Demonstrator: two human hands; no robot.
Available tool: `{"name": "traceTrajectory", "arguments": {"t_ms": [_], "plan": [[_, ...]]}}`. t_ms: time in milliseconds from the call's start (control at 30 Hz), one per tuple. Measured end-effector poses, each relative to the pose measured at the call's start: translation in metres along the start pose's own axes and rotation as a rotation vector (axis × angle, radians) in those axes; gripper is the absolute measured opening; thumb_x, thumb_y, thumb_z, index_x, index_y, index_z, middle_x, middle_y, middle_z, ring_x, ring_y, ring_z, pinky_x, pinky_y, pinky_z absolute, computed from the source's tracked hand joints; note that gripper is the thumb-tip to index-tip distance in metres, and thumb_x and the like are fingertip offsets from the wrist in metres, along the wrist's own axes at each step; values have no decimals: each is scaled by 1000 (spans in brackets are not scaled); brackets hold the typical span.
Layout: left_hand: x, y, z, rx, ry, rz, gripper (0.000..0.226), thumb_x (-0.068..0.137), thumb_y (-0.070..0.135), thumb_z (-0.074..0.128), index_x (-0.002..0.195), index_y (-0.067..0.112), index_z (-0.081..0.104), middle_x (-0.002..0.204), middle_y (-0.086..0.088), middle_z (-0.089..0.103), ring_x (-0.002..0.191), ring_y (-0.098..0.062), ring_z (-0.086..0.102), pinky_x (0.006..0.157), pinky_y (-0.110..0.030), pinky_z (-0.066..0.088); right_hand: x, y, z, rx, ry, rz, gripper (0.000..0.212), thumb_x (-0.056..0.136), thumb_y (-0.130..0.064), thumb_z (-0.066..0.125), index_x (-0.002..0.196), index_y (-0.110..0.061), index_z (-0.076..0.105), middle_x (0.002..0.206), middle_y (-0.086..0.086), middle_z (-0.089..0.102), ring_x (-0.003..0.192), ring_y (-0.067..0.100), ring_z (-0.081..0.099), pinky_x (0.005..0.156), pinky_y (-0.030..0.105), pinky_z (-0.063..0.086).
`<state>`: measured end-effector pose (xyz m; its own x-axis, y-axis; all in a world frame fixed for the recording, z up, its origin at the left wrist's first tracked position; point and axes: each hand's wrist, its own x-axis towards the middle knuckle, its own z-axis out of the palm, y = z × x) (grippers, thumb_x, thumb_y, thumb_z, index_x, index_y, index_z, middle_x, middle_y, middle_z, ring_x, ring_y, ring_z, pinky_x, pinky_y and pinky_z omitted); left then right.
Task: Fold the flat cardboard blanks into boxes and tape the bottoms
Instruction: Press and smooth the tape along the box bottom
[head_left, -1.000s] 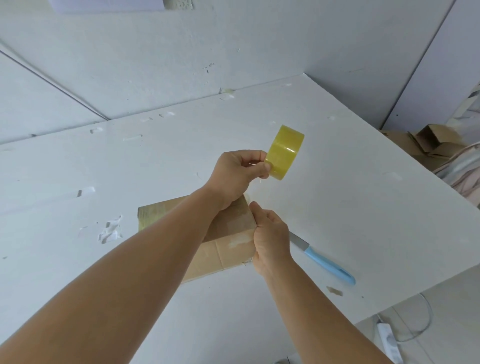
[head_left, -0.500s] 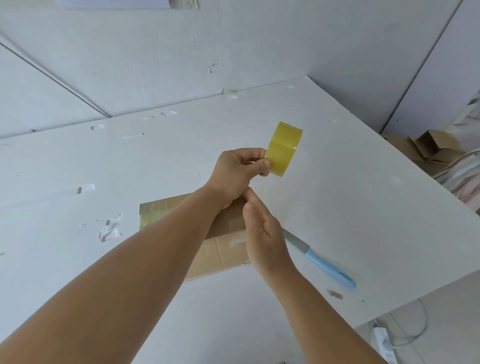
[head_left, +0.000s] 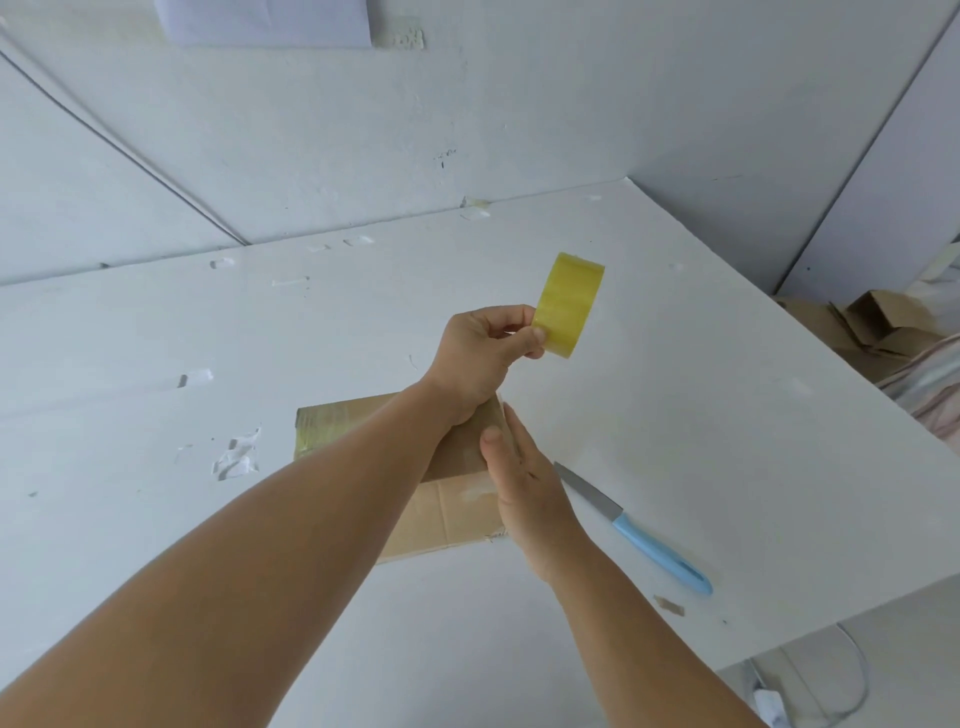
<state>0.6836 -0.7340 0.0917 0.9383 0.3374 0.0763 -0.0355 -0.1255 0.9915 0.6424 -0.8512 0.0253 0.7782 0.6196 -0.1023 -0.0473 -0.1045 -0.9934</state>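
A white table (head_left: 701, 415) fills most of the view, pushed against pale walls, its surface flecked with bits of old tape. Near the middle lies a brown cardboard box (head_left: 447, 514), its top partly covered by tape. The left hand (head_left: 480, 353) hovers above the box's far edge, at about 12 o'clock from it, fingers and thumb curled round the rim of a yellow tape roll (head_left: 569, 304) held up on edge. The right hand (head_left: 524, 478) lies with straight fingers flat against the box's right side, at 3 o'clock. Just beyond it, toward 4 o'clock, a knife (head_left: 639, 532) with a light blue handle rests on the table. Loose cardboard pieces (head_left: 862, 322) sit off the table at 2 o'clock.
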Motion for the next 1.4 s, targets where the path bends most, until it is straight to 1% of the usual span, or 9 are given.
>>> {"name": "traceTrajectory", "arguments": {"t_ms": [133, 233, 433, 567, 700, 833, 1033, 1167, 1400], "plan": [[-5, 6, -14, -85, 60, 30, 13, 87, 8, 65, 95, 11, 74, 81, -9, 69, 75, -13, 62, 83, -25, 54, -1, -5, -1, -116, 13, -34, 56, 92, -59, 33, 140, -31, 42, 121, -21, 53, 120, 3, 48, 107, 33, 38], [-12, 10, -39, -83, 108, 52, 16, 88, 10, 65, 89, 20, 77, 83, -7, 70, 75, -14, 62, 89, -31, 54, 1, -10, -7, -175, 20, -66, 30, 100, -45, 32, 104, -36, 60, 81, -27, 58, 83, -5, 55, 77, 12, 43], [-48, 5, -96, -110, 261, -1, 20, 88, 11, 66, 82, 27, 78, 79, -1, 70, 76, -13, 63, 90, -32, 54, 33, -25, -23, -299, -175, -62, 37, 101, -39, 30, 117, -33, 63, 114, 3, 67, 109, 17, 60, 99, 32, 46], [-74, -5, -104, -182, 372, -16, 21, 89, 11, 64, 81, 25, 78, 76, 1, 70, 74, -11, 63, 78, -19, 52, 50, -39, -26, -296, -244, -50, 33, 100, -39, 35, 103, -57, 63, 108, -25, 67, 103, -10, 58, 78, 5, 43], [-87, -12, -98, -230, 431, 2, 16, 89, 14, 64, 84, 23, 77, 77, -1, 69, 77, -11, 63, 81, -20, 52, 71, -40, -20, -361, -151, -52, 29, 97, -42, 41, 107, -38, 69, 107, -19, 66, 103, -2, 58, 80, 15, 44], [-91, -11, -87, -351, 454, 13, 15, 89, 15, 64, 89, 22, 77, 86, -5, 73, 84, -14, 68, 84, -23, 53, 79, -38, -6, -439, 156, -37, 52, 92, -48, 45, 64, -7, 60, 52, -3, 42, 53, 19, 39, 52, 29, 31], [-98, -8, -66, -464, 454, 30, 13, 90, 14, 63, 94, 16, 75, 93, -7, 75, 85, -16, 71, 73, -19, 53, 87, -47, -10, -527, 135, -38, 46, 93, -48, 45, 95, -11, 72, 91, 12, 69, 82, 22, 62, 71, 30, 45], [-92, 7, -74, -405, 351, 101, 19, 90, 8, 61, 90, 19, 76, 88, -5, 73, 80, -15, 66, 78, -24, 54, 85, -77, -12, -110, 76, -89, 46, 91, -60, 42, 120, -26, 56, 123, -5, 62, 102, 1, 60, 90, 25, 42], [-79, 34, -90, -263, 49, 25, 17, 85, 5, 66, 102, 4, 69, 94, -14, 67, 86, -24, 60, 88, -32, 51, 68, -119, -24, 332, -191, -40, 116, 32, -76, 78, 126, -13, 56, 119, 5, 64, 115, 20, 59, 96, 38, 47]]}}
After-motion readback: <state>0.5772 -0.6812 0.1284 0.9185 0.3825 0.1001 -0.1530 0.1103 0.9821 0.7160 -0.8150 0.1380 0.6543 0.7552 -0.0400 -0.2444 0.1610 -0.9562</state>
